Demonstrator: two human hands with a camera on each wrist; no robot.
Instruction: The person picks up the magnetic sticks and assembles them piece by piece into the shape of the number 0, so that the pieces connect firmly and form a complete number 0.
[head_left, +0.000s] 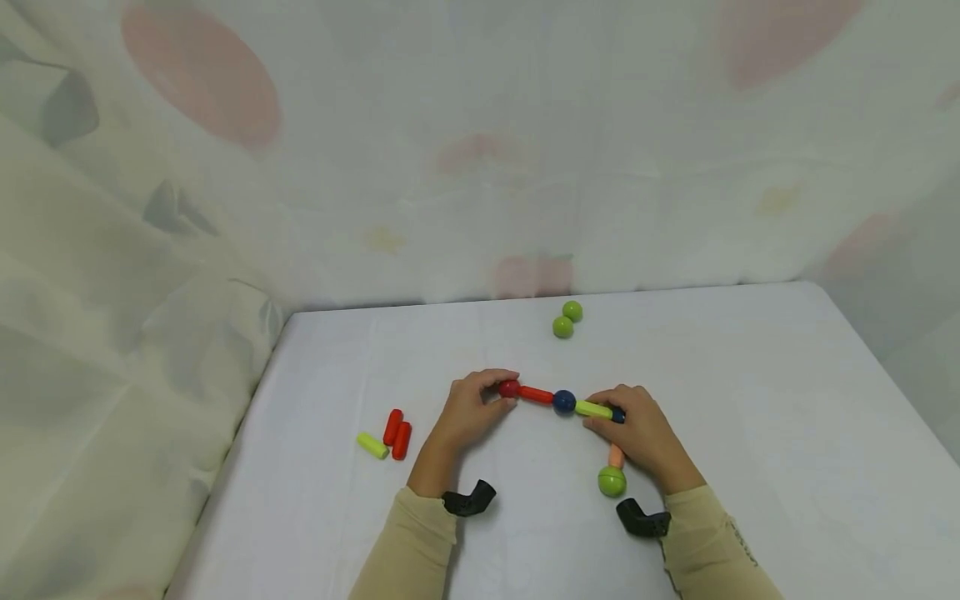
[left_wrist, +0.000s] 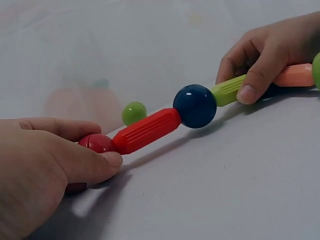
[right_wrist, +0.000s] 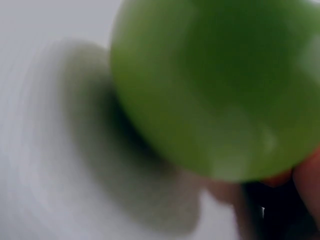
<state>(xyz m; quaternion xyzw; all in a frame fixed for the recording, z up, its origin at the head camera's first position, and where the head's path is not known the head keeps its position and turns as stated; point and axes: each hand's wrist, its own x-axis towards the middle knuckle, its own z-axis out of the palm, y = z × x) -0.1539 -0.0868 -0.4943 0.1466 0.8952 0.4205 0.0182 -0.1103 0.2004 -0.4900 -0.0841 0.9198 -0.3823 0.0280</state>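
Note:
A chain of toy rods and balls lies on the white table (head_left: 750, 400). My left hand (head_left: 468, 412) pinches the red ball (head_left: 510, 388) at its left end; thumb and finger close round that ball (left_wrist: 97, 143) in the left wrist view. From it run a red rod (head_left: 536, 394), a dark blue ball (head_left: 564, 402) and a yellow-green rod (head_left: 593, 409). My right hand (head_left: 641, 433) pinches that rod (left_wrist: 229, 90) at a second dark ball (head_left: 617, 414). A peach rod (head_left: 616, 455) leads to a green ball (head_left: 612, 481), which fills the blurred right wrist view (right_wrist: 220, 85).
Two loose green balls (head_left: 567, 319) lie further back. At the left lie two red rods (head_left: 397, 433) and a yellow-green rod (head_left: 372, 445). A patterned curtain (head_left: 465, 142) hangs behind and to the left of the table.

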